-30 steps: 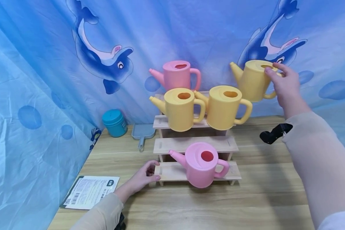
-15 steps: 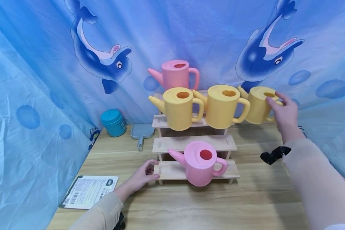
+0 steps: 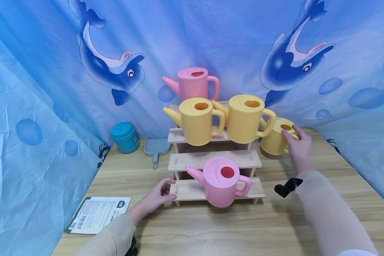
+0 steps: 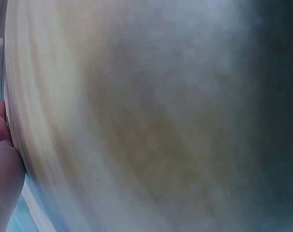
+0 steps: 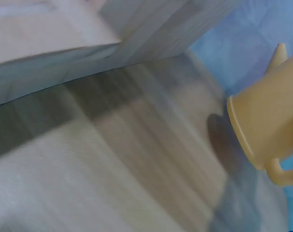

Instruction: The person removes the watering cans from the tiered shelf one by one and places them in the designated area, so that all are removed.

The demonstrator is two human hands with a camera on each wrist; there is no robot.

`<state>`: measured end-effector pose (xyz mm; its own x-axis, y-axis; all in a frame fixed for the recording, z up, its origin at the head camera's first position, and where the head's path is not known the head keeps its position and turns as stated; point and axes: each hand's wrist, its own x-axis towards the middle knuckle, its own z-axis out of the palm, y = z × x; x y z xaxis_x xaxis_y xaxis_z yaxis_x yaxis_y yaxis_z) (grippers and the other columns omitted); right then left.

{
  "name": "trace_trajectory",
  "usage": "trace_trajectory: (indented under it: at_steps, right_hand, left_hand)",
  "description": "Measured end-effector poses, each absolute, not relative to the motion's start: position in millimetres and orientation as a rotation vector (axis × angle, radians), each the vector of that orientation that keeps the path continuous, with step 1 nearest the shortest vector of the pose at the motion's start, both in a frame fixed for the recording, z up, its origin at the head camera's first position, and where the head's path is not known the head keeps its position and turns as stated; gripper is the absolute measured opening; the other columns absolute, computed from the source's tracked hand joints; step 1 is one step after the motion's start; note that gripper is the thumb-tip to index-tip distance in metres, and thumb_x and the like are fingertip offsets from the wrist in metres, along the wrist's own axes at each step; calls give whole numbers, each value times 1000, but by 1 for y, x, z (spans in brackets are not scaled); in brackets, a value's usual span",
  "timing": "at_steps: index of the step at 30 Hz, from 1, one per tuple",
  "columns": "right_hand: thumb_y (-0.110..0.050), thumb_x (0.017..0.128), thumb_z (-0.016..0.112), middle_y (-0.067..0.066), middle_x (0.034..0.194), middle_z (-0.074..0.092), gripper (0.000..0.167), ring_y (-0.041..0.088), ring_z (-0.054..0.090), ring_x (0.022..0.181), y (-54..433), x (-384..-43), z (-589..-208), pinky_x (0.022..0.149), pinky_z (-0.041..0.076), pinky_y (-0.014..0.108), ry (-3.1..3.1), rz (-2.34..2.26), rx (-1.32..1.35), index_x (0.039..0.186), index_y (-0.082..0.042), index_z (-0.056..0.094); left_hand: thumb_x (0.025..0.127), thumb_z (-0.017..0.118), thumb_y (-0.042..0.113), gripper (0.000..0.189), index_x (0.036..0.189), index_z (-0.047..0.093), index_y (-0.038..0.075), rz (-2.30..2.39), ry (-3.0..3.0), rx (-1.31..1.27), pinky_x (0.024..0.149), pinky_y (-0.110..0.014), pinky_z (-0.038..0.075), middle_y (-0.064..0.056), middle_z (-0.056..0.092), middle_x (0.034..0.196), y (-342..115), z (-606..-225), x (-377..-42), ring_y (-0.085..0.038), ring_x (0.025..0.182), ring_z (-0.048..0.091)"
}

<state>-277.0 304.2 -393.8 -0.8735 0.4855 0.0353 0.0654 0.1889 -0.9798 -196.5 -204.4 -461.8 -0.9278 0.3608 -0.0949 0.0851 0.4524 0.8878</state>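
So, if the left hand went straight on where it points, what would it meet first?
Probably the bottom step of the pale wooden tiered stand; the left hand seems to hold its left end.

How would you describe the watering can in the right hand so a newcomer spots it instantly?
Find the wooden stepped shelf, then look just past its right side, toward the back. There the right hand holds a yellow watering can. Two other yellow cans stand on the shelf; this is the only can off it and in a hand.
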Motion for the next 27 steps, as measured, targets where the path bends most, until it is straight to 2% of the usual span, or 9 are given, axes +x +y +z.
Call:
trace_trajectory:
  at_steps: [7, 14, 22, 27]
  right_hand:
    - [-43, 81, 67, 9, 147, 33, 70, 18, 43, 125, 300, -281, -418, 95, 39, 23, -2011, 1849, -547, 143, -25, 38]
    - [-48, 84, 63, 10, 145, 35, 73, 21, 42, 125, 294, -286, -428, 98, 38, 30, -2097, 1734, -480, 145, -22, 35]
    - [-54, 84, 58, 18, 139, 27, 79, 29, 37, 122, 289, -289, -426, 98, 38, 40, -2196, 1664, -475, 147, -18, 27]
    - [-53, 85, 57, 16, 132, 34, 78, 26, 41, 114, 289, -291, -424, 94, 40, 39, -2211, 1627, -469, 146, -16, 27]
  left_hand:
    - [82, 72, 28, 50, 123, 46, 16, 1469, 2430, 383, 75, -36, 41, -10, 53, 99, -205, -464, -197, -23, 87, 50]
    - [82, 72, 27, 49, 122, 46, 16, 1476, 2422, 366, 74, -35, 41, -10, 52, 98, -206, -464, -197, -23, 87, 49]
    - [82, 71, 26, 50, 124, 46, 15, 1468, 2422, 352, 75, -35, 40, -11, 51, 99, -205, -465, -194, -23, 87, 48]
    - [83, 71, 27, 49, 124, 46, 16, 1469, 2426, 356, 73, -35, 40, -10, 51, 98, -205, -463, -195, -23, 87, 48]
